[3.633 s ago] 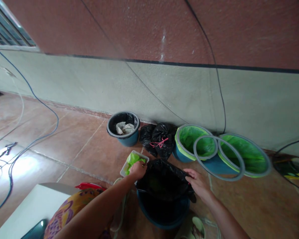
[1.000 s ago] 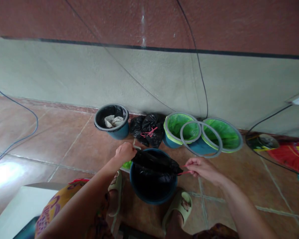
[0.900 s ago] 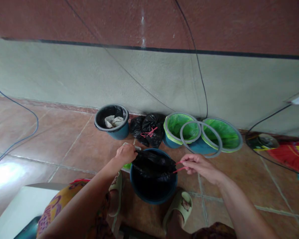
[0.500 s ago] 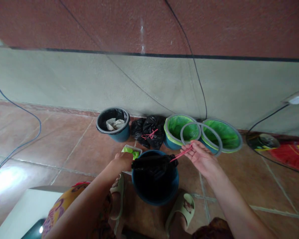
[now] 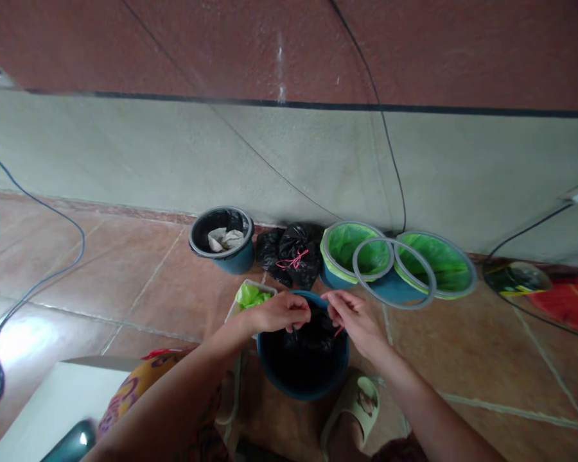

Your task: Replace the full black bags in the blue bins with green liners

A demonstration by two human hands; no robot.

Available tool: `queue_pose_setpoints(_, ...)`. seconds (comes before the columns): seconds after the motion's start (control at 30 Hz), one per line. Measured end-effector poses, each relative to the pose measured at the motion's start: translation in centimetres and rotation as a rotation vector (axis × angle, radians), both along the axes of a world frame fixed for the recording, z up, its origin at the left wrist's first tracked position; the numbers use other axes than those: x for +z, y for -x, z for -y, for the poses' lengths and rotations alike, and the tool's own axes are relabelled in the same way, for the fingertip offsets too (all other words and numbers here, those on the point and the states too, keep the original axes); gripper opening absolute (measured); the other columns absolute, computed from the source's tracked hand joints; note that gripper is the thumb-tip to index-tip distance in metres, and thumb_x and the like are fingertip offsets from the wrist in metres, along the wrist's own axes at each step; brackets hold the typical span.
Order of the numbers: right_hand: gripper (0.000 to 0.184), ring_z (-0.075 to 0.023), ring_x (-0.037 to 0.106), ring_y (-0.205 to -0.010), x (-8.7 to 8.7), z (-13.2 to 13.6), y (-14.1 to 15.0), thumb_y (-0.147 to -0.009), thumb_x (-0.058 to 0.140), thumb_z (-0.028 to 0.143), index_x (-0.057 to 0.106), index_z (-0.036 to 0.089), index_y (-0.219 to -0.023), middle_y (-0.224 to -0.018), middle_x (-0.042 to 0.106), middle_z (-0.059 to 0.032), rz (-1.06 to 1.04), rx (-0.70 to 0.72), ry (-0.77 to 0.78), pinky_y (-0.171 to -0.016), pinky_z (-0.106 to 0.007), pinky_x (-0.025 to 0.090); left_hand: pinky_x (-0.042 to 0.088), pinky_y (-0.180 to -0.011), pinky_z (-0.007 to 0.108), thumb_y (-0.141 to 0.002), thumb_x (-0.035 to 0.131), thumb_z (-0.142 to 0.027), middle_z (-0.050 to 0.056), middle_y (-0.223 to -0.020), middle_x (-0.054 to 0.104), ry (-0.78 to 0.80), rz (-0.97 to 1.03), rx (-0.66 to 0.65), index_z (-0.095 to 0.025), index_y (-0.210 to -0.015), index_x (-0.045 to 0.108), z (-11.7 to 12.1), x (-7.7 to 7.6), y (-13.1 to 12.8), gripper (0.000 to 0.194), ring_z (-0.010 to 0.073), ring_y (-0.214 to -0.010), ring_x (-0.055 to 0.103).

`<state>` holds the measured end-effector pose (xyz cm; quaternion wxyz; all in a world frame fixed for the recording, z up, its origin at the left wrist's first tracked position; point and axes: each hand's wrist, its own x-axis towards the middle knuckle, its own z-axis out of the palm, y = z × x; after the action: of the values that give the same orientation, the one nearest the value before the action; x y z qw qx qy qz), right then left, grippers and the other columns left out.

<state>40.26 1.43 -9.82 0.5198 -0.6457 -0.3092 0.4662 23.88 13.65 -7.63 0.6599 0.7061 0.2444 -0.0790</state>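
My left hand is closed, fingers curled, over the far part of a blue bin. Dark plastic of a black garbage bag shows right below it, inside the bin. Close by on the right, my right hand is pinched. A short piece of red drawstring hangs from its fingers. The exact grip of both hands is partly hidden by the fingers. Just left of the bin, a small white basket holds rolled green bags.
Along the wall stand a blue bin with black liner and paper, tied black bags, and two bins with green liners. A loose grey ring leans on those. Cables cross the left floor. My slippered foot is beside the near bin.
My right hand has moved left and inward from the stretched red drawstring. My left hand has moved right, over the bin. Both hands are now close together, and the bag sits lower.
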Motion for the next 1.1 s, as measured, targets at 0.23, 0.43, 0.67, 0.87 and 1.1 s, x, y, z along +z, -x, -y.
queue_pose_setpoints(0.23,0.045,-0.0103,0.047,-0.054,-0.6,-0.5,2.0,-0.073,0.068,0.032,0.059,0.022,-0.117,-0.061,0.052,0.0068,0.090,0.251,0.093,-0.051,-0.022,0.036,0.038,-0.051,0.017,-0.083,0.053,-0.036,-0.003,-0.062,0.053,-0.046,0.105,0.082,-0.014,-0.074,0.059,-0.3,-0.8,-0.1,0.024,0.0063,-0.054,0.047)
queue_pose_setpoints(0.43,0.032,-0.0139,0.053,-0.059,-2.7,-0.4,2.4,-0.091,0.043,0.041,0.061,0.020,-0.075,-0.061,0.056,0.0005,0.289,0.395,0.018,-0.059,-0.026,0.040,0.049,-0.072,0.021,-0.084,0.052,-0.022,0.002,-0.082,0.068,-0.284,0.142,0.130,-0.017,-0.087,0.067,-0.7,-0.9,0.0,0.016,0.0119,-0.076,0.062)
queue_pose_setpoints(0.67,0.042,-0.0121,0.051,-0.057,-0.6,-0.5,1.1,-0.090,0.042,0.054,0.061,0.018,-0.080,-0.062,0.056,0.0004,0.211,0.284,0.062,-0.054,-0.023,0.037,0.051,-0.078,0.025,-0.072,0.052,-0.005,0.003,-0.098,0.070,-0.437,0.003,0.236,-0.017,-0.117,0.062,0.1,-3.0,0.1,0.048,0.0148,-0.085,0.063)
queue_pose_setpoints(0.87,0.045,-0.0094,0.043,-0.052,0.3,-0.6,1.1,-0.086,0.046,0.060,0.063,0.018,-0.083,-0.059,0.051,0.0031,0.063,0.218,0.038,-0.052,-0.023,0.034,0.045,-0.070,0.021,-0.090,0.046,-0.032,0.000,-0.075,0.064,-0.275,0.245,0.112,-0.015,-0.088,0.069,3.1,-4.3,-0.9,0.029,0.0112,-0.072,0.057)
queue_pose_setpoints(1.1,0.029,-0.0170,0.062,-0.069,-1.9,0.7,-3.3,-0.083,0.054,0.040,0.067,0.020,-0.100,-0.079,0.070,-0.0042,0.505,0.184,0.200,-0.064,-0.028,0.044,0.037,-0.052,0.019,-0.089,0.043,-0.032,-0.004,-0.053,0.049,-0.293,-0.091,0.524,-0.016,-0.081,0.069,1.2,-5.0,-0.6,0.031,0.0088,-0.051,0.048)
